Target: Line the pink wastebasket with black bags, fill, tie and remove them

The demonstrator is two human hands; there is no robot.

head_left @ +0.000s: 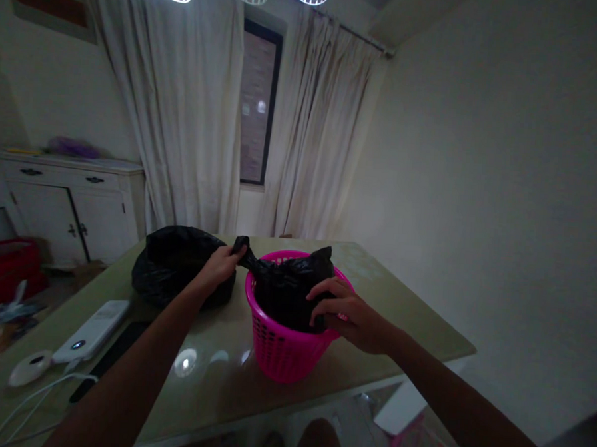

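Observation:
A pink plastic basket (292, 353) with a perforated wall stands upright near the front of the table. Inside it sits a black plastic bag (292, 290), part of it rising above the rim. My left hand (221, 266) is closed on a twisted end of this bag, left of the basket and above its rim. At the basket's right rim, my right hand (346, 313) reaches over with curved fingers against the bag; whether they pinch the plastic is hard to see. Left of the basket rests another black plastic bag (176, 264), its mouth spread wide, partly behind my left forearm.
On the table (398, 315), at left, lie a white power bank (92, 333), a white rounded device (31, 367), a dark flat object (114, 357) and a white cable (44, 388). A white cabinet (74, 205) stands at the back left, near curtains (194, 111).

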